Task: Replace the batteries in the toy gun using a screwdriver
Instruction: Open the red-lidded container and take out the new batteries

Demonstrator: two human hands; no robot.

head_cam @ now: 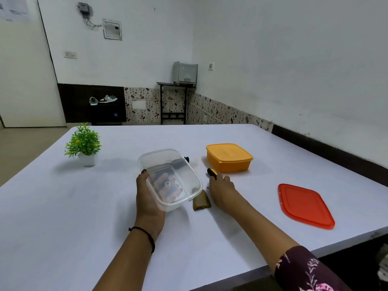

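Two hands over the bench (63, 206). Left hand (147, 198) grips a clear container (189, 175), tilted, thumb on its rim, fingers underneath. Right hand (222, 192) has fingertips on the black-yellow screwdriver (212, 171), just in front of the orange box (228, 157); can't tell if it's gripped. An olive-brown piece (201, 201) lies between the hands.

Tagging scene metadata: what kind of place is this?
Likely a plain office-type room: printer on a small stand in the corner, electrical panel on the wall, large white table.
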